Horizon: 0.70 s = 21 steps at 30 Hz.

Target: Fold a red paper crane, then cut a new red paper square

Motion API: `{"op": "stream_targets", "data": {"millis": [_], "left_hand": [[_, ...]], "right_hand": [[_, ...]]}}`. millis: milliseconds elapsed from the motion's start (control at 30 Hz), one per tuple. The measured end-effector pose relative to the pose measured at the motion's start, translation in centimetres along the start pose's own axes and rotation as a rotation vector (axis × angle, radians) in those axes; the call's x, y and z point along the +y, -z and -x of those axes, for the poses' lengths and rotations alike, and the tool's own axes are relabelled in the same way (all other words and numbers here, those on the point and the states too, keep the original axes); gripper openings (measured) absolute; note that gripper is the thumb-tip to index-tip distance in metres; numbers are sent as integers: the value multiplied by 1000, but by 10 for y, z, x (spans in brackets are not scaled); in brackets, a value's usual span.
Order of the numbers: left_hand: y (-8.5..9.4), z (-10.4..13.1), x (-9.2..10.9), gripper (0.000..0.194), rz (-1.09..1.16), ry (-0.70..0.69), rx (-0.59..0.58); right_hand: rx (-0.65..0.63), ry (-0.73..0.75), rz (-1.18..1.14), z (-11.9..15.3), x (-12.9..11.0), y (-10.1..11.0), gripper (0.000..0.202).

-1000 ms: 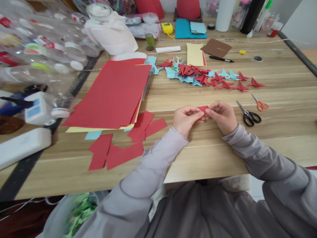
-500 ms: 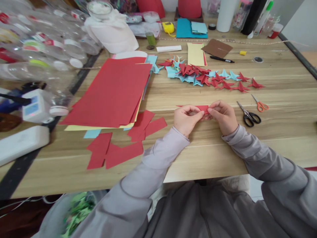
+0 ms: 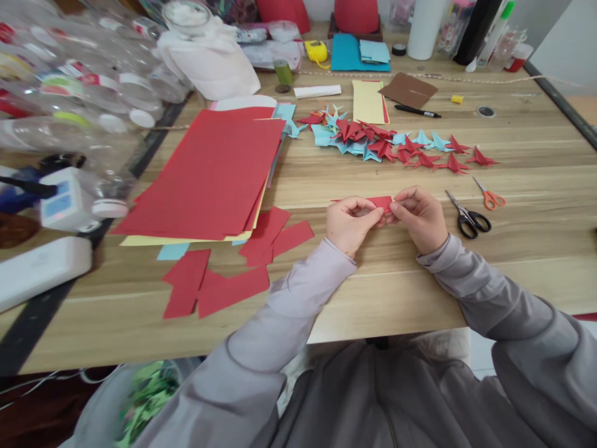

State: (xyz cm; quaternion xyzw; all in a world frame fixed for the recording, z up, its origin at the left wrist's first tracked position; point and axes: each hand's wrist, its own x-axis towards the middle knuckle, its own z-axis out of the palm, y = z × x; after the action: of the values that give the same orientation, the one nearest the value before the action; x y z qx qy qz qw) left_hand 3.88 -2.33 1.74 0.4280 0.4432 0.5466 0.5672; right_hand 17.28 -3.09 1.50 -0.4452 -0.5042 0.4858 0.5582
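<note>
Small red paper piece (image 3: 383, 202), folded flat w/ a straight top edge, sits just above the wooden table (image 3: 536, 249), pinched btwn both hands. Left hand (image 3: 351, 225) & right hand (image 3: 420, 218) are close together, fingertips clamped on it. Black scissors (image 3: 470, 218) lie just right of the right hand; red & blue folded shapes (image 3: 396, 146) are farther back.

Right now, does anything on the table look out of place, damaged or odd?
Nothing looks damaged or spilled. The left hand and right hand pinch a small red paper piece between them. Only untidy spot: loose red offcuts lie scattered near the table edge, and the red sheet stack is fanned askew.
</note>
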Motion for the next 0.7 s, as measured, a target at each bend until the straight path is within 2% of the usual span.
{"op": "stream_targets", "data": {"millis": [267,567,700], "left_hand": [[2,0,2,19,-36,41,-69],[1,1,3,18,4,73,-68],[0,1,2,18,-1,23,-49]], "right_hand": [[17,35,55,-1,2,1,35],[25,84,99,0,2,0,34],[27,75,106,-1,1,1,35]]}}
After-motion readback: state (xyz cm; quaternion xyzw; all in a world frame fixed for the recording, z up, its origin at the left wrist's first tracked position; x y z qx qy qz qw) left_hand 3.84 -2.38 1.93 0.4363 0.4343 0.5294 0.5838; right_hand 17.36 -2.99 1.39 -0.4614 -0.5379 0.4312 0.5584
